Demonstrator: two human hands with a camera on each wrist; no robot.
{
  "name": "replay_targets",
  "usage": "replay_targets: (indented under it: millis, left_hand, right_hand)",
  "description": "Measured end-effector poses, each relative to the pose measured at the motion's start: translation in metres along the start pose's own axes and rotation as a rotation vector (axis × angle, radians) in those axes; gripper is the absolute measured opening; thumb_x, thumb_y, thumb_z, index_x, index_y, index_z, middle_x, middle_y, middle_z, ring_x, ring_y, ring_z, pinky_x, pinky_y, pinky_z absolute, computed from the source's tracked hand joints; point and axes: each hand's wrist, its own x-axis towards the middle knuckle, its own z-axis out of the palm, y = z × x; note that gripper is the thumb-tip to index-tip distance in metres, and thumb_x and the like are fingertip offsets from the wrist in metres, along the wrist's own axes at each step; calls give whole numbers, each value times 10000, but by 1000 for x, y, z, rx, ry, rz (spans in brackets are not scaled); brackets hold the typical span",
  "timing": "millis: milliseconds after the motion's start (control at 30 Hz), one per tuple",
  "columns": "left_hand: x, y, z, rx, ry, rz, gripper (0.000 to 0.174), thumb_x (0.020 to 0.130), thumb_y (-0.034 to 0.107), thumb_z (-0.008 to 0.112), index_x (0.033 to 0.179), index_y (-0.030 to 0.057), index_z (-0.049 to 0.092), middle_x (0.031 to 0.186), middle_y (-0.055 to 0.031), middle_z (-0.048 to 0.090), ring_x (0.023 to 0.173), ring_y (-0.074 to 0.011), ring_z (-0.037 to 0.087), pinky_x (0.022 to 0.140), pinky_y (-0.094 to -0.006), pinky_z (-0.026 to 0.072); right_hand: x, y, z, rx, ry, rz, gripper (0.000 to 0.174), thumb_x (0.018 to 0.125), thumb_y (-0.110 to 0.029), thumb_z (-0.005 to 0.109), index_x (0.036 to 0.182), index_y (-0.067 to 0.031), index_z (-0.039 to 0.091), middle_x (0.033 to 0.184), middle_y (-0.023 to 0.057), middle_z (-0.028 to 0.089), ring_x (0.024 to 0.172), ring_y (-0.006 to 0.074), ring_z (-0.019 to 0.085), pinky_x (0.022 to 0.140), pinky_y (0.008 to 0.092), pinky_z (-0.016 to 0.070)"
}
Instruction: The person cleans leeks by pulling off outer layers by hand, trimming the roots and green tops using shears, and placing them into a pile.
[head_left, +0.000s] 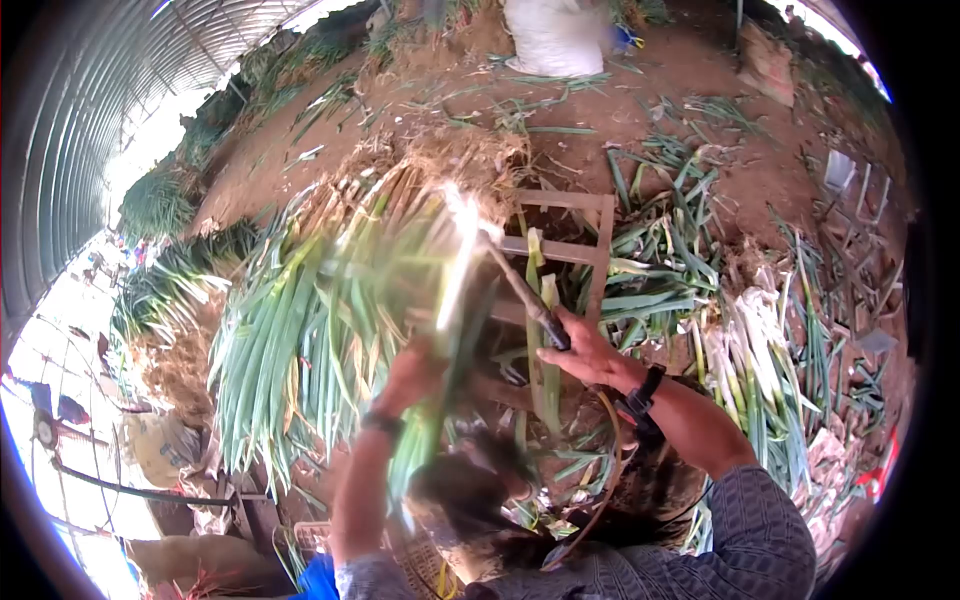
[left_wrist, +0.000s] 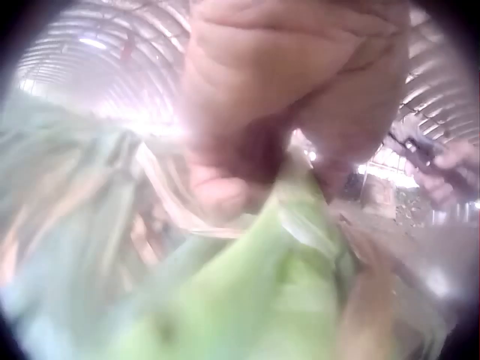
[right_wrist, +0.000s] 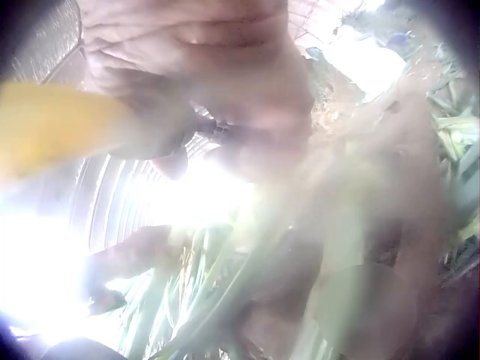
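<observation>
In the head view the left hand (head_left: 412, 375), slightly blurred, grips a leek (head_left: 457, 285) whose pale stalk points up and away. In the left wrist view the fingers of that hand (left_wrist: 285, 90) curl round the green leaves (left_wrist: 247, 292). The right hand (head_left: 588, 350) holds a thin wand (head_left: 520, 290) by its dark handle; the wand's tip is beside a bright, blurred patch at the upper stalk. A brown hose (head_left: 612, 450) runs down from the handle. The right wrist view shows the right hand (right_wrist: 202, 67) curled round the handle, partly washed out by glare.
A large leek heap (head_left: 300, 330) lies at the left, roots away from the person. A wooden frame (head_left: 565, 200) stands in the middle. Pale-stalked leeks (head_left: 745, 350) lie at the right among loose leaves (head_left: 655, 270). A white sack (head_left: 557, 38) stands at the back.
</observation>
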Motion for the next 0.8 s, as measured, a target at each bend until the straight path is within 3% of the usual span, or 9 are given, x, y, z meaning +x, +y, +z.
replay_targets:
  millis: [67, 167, 233, 400, 467, 533, 633, 700, 800]
  left_hand:
    - [29, -51, 36, 91, -78, 83, 431, 828, 150, 703, 1230, 82, 563, 1119, -60, 585, 885, -250, 633, 711, -379, 544]
    - [31, -32, 93, 315, -82, 317, 409, 811, 242, 704, 1146, 51, 568, 1148, -124, 599, 940, -365, 631, 777, -519, 517]
    - [19, 50, 116, 758, -23, 348, 378, 824, 250, 684, 1107, 30, 567, 1149, -168, 598, 949, -391, 626, 772, -516, 512]
    - [82, 65, 141, 603, -10, 341, 380, 828, 276, 685, 1117, 42, 605, 1055, -224, 629, 923, -376, 644, 812, -512, 512]
    - [87, 57, 136, 552, 34, 588, 387, 828, 283, 689, 1124, 44, 616, 1016, -214, 649, 907, -385, 648, 820, -504, 514]
    - [80, 61, 115, 608, -48, 568, 354, 848, 280, 679, 1115, 52, 644, 981, -201, 677, 939, -391, 649, 824, -474, 525]
    - [66, 62, 71, 436, 154, 528, 316, 876, 173, 657, 1177, 73, 650, 1082, -163, 683, 1065, -344, 626, 921, -408, 509]
    - [72, 38, 50, 521, 487, 439, 207, 861, 125, 657, 1058, 68, 683, 1026, -148, 686, 997, -335, 636, 875, -415, 514]
    - [75, 23, 10, 587, 641, 349, 259, 809, 61, 668, 1066, 88, 647, 1008, -125, 651, 968, -349, 604, 823, -444, 499]
  right_hand:
    - [-1, -1, -5, 66, 80, 111, 357, 824, -210, 753, 1056, -40, 541, 808, 13, 469, 742, 157, 465, 676, 330, 424]
    - [5, 25, -12, 113, 113, 160, 344, 827, -225, 751, 1043, -51, 548, 801, 7, 478, 739, 139, 467, 668, 318, 421]
    - [3, 20, -20, 203, 59, 291, 376, 824, -235, 756, 1088, -50, 562, 787, 6, 503, 738, 137, 489, 660, 312, 420]
    - [10, 51, -23, 85, -177, 405, 487, 809, -292, 771, 1164, -33, 563, 794, 26, 533, 772, 182, 535, 709, 322, 449]
    - [17, 62, -23, 5, -188, 279, 521, 798, -310, 776, 1180, -26, 564, 862, 47, 555, 814, 212, 548, 750, 331, 459]
    - [27, 58, -30, 30, -245, 276, 491, 800, -304, 767, 1154, -24, 574, 894, 48, 559, 820, 200, 543, 740, 336, 459]
    - [66, 63, -47, 23, -206, 479, 339, 803, -258, 744, 1007, -42, 582, 810, 12, 546, 701, 139, 529, 614, 320, 450]
    - [96, 81, -51, 123, -79, 595, 271, 805, -218, 735, 946, -57, 568, 746, -8, 527, 633, 109, 513, 546, 298, 435]
    - [122, 133, -25, 170, -409, 495, 220, 818, -184, 721, 920, -67, 565, 693, -23, 518, 566, 89, 494, 494, 258, 416]
